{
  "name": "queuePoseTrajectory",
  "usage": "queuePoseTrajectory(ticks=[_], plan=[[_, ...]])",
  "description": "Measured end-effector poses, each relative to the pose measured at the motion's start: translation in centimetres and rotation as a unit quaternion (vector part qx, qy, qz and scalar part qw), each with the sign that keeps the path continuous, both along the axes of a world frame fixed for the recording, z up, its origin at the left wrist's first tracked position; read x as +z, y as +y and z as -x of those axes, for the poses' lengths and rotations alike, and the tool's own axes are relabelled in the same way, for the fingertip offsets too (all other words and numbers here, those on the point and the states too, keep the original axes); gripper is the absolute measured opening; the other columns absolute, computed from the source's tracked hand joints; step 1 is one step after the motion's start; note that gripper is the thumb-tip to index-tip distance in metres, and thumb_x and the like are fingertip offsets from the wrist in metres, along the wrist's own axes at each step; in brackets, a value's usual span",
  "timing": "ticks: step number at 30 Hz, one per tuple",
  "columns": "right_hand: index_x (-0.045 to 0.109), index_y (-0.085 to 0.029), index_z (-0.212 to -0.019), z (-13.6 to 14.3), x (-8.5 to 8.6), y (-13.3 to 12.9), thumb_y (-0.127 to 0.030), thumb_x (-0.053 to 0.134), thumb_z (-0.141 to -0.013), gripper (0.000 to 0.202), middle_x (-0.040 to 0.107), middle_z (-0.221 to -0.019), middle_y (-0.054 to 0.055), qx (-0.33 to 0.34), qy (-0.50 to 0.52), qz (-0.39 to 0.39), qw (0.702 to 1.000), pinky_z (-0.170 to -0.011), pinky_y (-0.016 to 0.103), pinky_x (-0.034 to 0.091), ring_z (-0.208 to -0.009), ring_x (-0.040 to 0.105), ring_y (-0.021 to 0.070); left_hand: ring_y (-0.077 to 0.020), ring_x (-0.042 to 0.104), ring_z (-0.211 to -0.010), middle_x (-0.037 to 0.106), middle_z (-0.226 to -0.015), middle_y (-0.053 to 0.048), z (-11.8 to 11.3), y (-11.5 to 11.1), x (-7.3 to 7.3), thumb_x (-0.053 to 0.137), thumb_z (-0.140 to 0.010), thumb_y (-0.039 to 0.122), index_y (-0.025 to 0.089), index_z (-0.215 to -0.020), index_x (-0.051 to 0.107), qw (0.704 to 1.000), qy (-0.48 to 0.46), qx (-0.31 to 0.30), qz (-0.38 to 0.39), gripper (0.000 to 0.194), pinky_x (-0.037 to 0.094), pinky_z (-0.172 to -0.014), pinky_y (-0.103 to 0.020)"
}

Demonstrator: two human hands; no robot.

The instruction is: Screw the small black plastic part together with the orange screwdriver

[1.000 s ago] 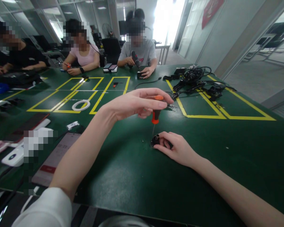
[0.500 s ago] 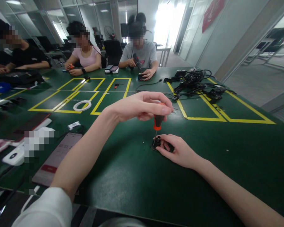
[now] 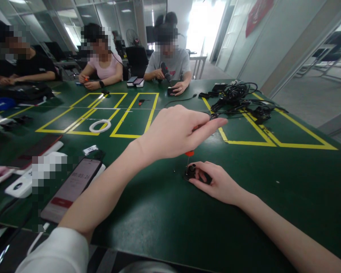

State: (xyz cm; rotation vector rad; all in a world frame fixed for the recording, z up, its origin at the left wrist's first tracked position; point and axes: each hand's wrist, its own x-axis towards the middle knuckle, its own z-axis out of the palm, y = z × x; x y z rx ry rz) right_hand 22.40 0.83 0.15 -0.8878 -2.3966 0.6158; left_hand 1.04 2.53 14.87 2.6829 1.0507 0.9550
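My left hand [image 3: 177,132] is wrapped round the handle of an upright screwdriver [image 3: 190,153], and its back hides most of the handle. Only the orange collar and the thin shaft show below the palm. The shaft comes down to a small round black part [image 3: 189,172] with a short upright post, lying on the green table [image 3: 147,204]. From the right, my right hand [image 3: 213,178] pinches this part between thumb and fingers. A tiny screw-like bit [image 3: 174,170] lies just left of the part.
A phone [image 3: 71,189] and a white power strip [image 3: 36,172] lie at the left. Beyond my hands are a white ring [image 3: 100,126], yellow tape outlines and a heap of black cables [image 3: 234,96]. Across the table, a person [image 3: 167,60] works with a power driver.
My left hand has rolled over the screwdriver handle, its back now turned up and its thumb farther right. My right hand still holds the black part. The view has shifted slightly.
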Motion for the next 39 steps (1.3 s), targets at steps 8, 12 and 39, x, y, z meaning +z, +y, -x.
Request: queuePoseTrajectory(ticks=[8, 12, 39], plan=[[0.066, -0.019, -0.113, -0.1, 0.2, 0.0, -0.033, 0.064, -0.102, 0.018, 0.068, -0.076, 0.002, -0.002, 0.005, 0.016, 1.000, -0.064, 0.030, 0.049, -0.066, 0.063, 0.0181, -0.0165, 0.058, -0.076, 0.069, -0.087, -0.004, 0.0, -0.3, -0.1, 0.045, -0.094, 0.017, 0.018, -0.091, 0.062, 0.999, 0.027, -0.024, -0.002, 0.017, 0.043, -0.068, -0.030], [0.067, -0.018, -0.114, 0.0, 0.2, 0.1, -0.034, 0.059, -0.105, 0.020, 0.067, -0.075, 0.002, 0.003, 0.015, 0.024, 1.000, -0.065, 0.030, 0.049, -0.065, 0.062, 0.0182, -0.0203, 0.067, -0.111, 0.071, -0.119, -0.011, -0.4, 0.3, -1.2, 0.040, -0.097, 0.006, 0.017, -0.110, 0.066, 0.997, 0.002, -0.061, -0.053, 0.031, 0.054, -0.095, -0.035], [0.064, -0.021, -0.096, 0.1, -0.1, 0.1, -0.035, 0.061, -0.103, 0.016, 0.064, -0.070, 0.001, -0.012, 0.010, 0.004, 1.000, -0.063, 0.029, 0.047, -0.064, 0.062, 0.0192, -0.0179, 0.065, -0.089, 0.071, -0.109, -0.006, -0.2, -0.2, -1.2, 0.052, -0.093, 0.018, 0.021, -0.111, 0.070, 0.982, 0.106, -0.078, -0.132, 0.026, 0.043, -0.066, -0.029]])
